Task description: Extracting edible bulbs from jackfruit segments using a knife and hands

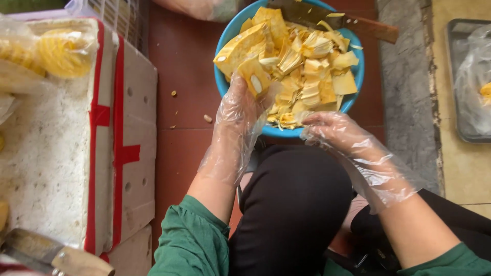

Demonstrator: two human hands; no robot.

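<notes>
The left hand, covered by a loose clear plastic glove, is closed around a yellow jackfruit piece with a pale seed showing in it; the piece is held at the near left rim of a blue bowl. The right hand, gloved the same way, is laid palm down at the near edge of the bowl with its fingers loosely curled and pointing left; whether anything is gripped under them cannot be told. The bowl is filled with jackfruit scraps, yellow rind pieces and pale fibres heaped together. A cleaver with a wooden handle is laid across the far rim of the bowl. The bowl is set on a red tiled floor, just beyond the person's black-clad knees. To the left, a white foam box with red tape is seen, and a metal tray lies far right.
</notes>
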